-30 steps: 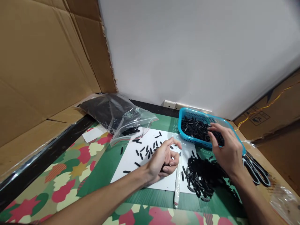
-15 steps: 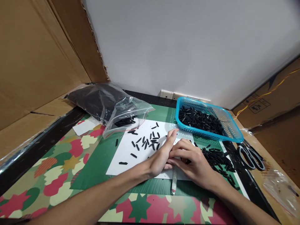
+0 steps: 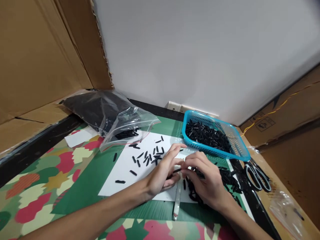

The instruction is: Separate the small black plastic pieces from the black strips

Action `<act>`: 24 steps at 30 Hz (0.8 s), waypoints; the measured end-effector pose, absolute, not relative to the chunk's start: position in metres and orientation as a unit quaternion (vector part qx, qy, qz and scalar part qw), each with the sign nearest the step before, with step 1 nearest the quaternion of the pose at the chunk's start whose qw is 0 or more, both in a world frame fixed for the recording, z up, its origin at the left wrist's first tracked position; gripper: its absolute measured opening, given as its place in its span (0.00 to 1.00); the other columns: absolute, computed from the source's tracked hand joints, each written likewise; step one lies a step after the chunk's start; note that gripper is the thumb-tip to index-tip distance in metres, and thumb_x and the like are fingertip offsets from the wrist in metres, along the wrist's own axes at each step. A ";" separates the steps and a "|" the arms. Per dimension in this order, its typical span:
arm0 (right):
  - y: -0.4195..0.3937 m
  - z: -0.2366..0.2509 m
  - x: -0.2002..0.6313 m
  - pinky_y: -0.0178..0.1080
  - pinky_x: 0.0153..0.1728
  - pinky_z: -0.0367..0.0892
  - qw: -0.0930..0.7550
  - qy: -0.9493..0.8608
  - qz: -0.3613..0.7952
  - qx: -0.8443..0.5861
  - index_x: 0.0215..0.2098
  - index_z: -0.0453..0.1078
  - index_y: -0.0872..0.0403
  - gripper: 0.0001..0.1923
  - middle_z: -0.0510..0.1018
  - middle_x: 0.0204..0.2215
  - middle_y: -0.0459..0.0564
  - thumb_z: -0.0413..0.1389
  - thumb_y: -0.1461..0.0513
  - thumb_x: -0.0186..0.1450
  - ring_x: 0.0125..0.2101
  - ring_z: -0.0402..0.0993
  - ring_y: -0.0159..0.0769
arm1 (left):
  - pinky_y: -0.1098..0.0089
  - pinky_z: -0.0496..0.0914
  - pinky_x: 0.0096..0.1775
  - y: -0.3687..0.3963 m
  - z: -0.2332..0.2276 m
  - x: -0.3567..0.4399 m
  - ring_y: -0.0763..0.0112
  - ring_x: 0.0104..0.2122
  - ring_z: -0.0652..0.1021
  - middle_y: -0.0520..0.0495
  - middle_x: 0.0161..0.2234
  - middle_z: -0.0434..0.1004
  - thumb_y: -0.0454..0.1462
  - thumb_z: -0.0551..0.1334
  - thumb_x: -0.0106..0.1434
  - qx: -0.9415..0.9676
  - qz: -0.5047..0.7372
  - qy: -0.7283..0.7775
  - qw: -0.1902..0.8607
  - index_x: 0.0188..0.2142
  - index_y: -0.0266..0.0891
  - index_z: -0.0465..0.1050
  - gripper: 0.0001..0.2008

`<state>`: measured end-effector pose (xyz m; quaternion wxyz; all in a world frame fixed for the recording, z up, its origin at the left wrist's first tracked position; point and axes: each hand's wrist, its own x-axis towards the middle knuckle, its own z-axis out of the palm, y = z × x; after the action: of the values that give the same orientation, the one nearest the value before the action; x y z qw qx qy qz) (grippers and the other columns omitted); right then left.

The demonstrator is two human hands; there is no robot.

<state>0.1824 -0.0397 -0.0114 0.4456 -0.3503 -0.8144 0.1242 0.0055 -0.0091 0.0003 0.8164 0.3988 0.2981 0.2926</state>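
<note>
A small black strip (image 3: 177, 170) spans the gap between my hands over the white paper (image 3: 112, 186). My right hand (image 3: 205, 171) pinches its right end with thumb and fingertips. The other end rests in the bent fingers of my left hand (image 3: 166, 171), whose thumb points up and away. Below the hands lies a white pencil-like stick (image 3: 176, 203) with a reddish tip, its upper part hidden. Loose black strips (image 3: 147, 158) are scattered left of my left hand. A denser pile of black strips (image 3: 228, 178) lies beside and partly beneath my right hand.
A blue basket (image 3: 217, 154) full of black pieces stands behind my right hand. At the back left lies a clear zip bag (image 3: 107, 110) with dark contents. Scissors (image 3: 257, 176) and a crumpled plastic bag (image 3: 287, 213) are at the right. Cardboard (image 3: 45, 50) walls the left side.
My hands have parted slightly, and the black strip between them now shows. More of the pile under my right hand is visible. The whole view has shifted a little.
</note>
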 end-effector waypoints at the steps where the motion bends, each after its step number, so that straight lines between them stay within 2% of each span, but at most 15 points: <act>1: -0.038 -0.009 0.187 0.39 0.40 0.69 0.471 -0.801 0.101 -0.356 0.42 0.73 0.53 0.07 0.79 0.35 0.48 0.58 0.71 0.73 0.37 0.76 0.36 | 0.78 0.38 0.15 -0.007 0.000 0.004 0.84 0.11 0.48 0.58 0.27 0.72 0.54 0.52 0.75 0.413 0.303 0.300 0.805 0.55 0.49 0.63 0.17; 4: -0.033 -0.006 0.201 0.37 0.37 0.72 0.506 -0.785 0.045 -0.355 0.42 0.74 0.53 0.10 0.79 0.35 0.48 0.59 0.74 0.70 0.35 0.76 0.35 | 0.80 0.39 0.15 -0.004 0.001 0.001 0.84 0.12 0.50 0.58 0.22 0.68 0.50 0.54 0.75 0.460 0.297 0.299 0.782 0.43 0.44 0.65 0.13; 7: -0.030 -0.005 0.208 0.37 0.35 0.74 0.510 -0.787 0.018 -0.347 0.42 0.75 0.54 0.11 0.79 0.34 0.49 0.60 0.74 0.69 0.34 0.77 0.35 | 0.81 0.43 0.16 -0.006 0.002 0.000 0.84 0.14 0.53 0.58 0.20 0.66 0.49 0.56 0.75 0.506 0.285 0.289 0.761 0.37 0.42 0.64 0.15; 17: -0.026 -0.009 0.205 0.36 0.32 0.76 0.516 -0.787 0.016 -0.340 0.42 0.77 0.55 0.08 0.82 0.34 0.52 0.62 0.72 0.70 0.32 0.80 0.35 | 0.75 0.43 0.20 -0.010 0.005 0.000 0.83 0.15 0.53 0.58 0.21 0.67 0.49 0.54 0.77 0.560 0.304 0.289 0.715 0.38 0.42 0.63 0.16; 24: -0.026 -0.010 0.206 0.36 0.33 0.77 0.511 -0.787 0.002 -0.346 0.44 0.77 0.55 0.06 0.82 0.35 0.52 0.63 0.69 0.70 0.33 0.80 0.35 | 0.75 0.46 0.21 -0.008 0.003 0.001 0.81 0.16 0.55 0.59 0.22 0.66 0.49 0.53 0.78 0.587 0.297 0.298 0.691 0.39 0.43 0.61 0.15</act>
<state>0.2057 -0.0256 -0.0095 0.5113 -0.3461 -0.7866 0.0021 0.0014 -0.0080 0.0033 0.6912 0.5874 0.2981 0.2973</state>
